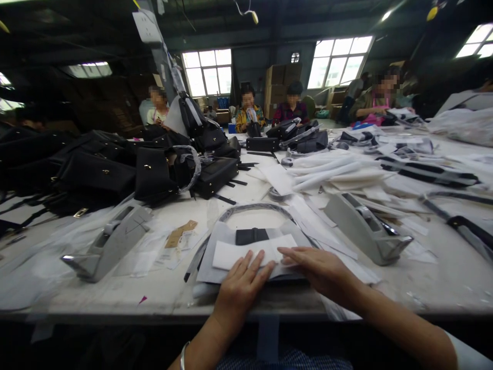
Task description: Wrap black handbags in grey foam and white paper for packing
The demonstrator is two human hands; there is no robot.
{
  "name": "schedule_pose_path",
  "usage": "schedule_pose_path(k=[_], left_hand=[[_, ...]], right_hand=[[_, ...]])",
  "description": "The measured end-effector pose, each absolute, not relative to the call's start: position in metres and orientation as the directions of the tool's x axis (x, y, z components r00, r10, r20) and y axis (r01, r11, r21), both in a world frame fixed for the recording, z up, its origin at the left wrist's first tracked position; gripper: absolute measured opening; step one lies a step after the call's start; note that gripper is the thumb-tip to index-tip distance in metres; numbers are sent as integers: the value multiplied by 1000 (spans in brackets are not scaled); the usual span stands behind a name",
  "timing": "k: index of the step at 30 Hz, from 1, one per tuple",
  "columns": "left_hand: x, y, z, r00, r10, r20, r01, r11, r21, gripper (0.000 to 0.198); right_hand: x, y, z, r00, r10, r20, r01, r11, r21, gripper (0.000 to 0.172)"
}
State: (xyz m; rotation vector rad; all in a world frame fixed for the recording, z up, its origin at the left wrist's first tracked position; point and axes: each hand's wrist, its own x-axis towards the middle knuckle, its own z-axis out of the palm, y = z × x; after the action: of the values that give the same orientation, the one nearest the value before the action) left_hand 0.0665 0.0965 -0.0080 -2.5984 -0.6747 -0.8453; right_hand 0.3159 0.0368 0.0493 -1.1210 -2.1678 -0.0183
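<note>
A grey bag (pixel 215 257) lies flat at the front edge of the bench (pixel 442 280). A white sheet (pixel 239 253) is spread over it, just below its black tab (pixel 251 236). The left hand (pixel 239 287) rests open on the sheet, fingers flat and gripping nothing. The right hand (pixel 321 270) lies open too, fingertips on the sheet's right end. A tape dispenser (pixel 111 242) stands left of the bag and a second dispenser (pixel 365 227) right of it. Black handbags (pixel 115 167) are piled beyond the bag, to its left.

white sheet (pixel 246 253) | flat atop grey-wrapped black bag (pixel 251 236) | handle (pixel 254 207) arched away
</note>
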Motion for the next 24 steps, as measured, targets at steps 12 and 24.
schedule_pose_path(k=[12,24], left_hand=[[82,82,9,799,408,441,552,-789,-270,70],[81,78,-1,793,366,488,526,-815,-243,43]], right_hand=[[320,22,4,-537,488,688,679,734,8,32],[314,52,65,-383,766,516,698,606,-382,20]])
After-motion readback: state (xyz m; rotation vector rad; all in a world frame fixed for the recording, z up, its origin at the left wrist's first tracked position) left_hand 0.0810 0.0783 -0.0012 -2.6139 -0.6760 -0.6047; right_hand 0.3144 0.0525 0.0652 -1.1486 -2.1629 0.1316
